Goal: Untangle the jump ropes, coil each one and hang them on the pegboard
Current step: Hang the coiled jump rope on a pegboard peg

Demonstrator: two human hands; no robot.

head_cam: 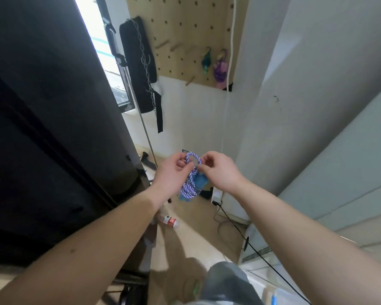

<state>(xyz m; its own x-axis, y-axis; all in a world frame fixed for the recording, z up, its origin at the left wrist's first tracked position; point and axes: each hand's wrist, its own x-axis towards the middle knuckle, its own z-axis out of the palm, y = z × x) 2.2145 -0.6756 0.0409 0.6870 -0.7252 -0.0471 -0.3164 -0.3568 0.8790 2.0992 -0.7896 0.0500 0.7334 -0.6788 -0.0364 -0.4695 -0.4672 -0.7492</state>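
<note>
Left hand (pixel 174 172) and right hand (pixel 218 170) each pinch the coiled jump rope (pixel 190 187) between them; it looks limp and light, best gripped mid-bundle.

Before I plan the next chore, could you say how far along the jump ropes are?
Done: teal rope and purple rope hang on the pegboard. In hand: left hand and right hand pinch the coiled blue rope at its loop. Left: hanging it on a free peg.

Braided jump rope (pixel 190 186), wooden pegboard (pixel 185 29)
</note>
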